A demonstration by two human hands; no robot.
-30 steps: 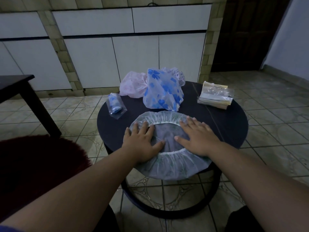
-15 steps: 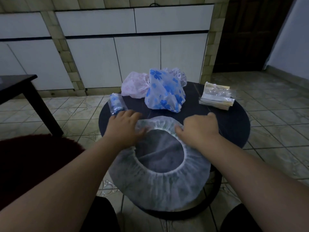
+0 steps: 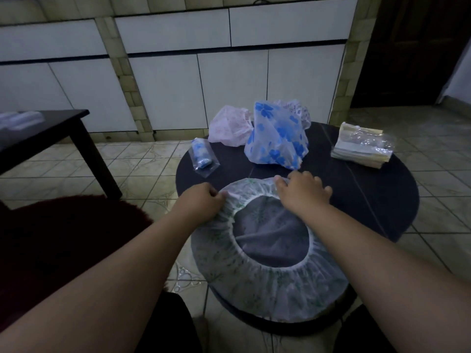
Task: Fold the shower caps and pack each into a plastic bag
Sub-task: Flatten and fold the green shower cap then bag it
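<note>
Lower centre of the frame: my shower cap (image 3: 267, 284) lies spread open, opening up, on the round dark table (image 3: 369, 200), its near edge hanging over the rim toward me.
Step in hand: I judge this the start of the fold, with the far edge gathered and nothing packed from this cap yet.
Left hand (image 3: 201, 200): fingers curled round the cap's far left edge, forearm reaching in from lower left.
Right hand (image 3: 303, 191): knuckles up, fingers pinching the far rim just right of centre.
Next move: probably drawing that far edge toward me, both sides level, so the cap halves flat.
Upper right: a stack of plastic bags (image 3: 362, 146) waits on the table.
</note>
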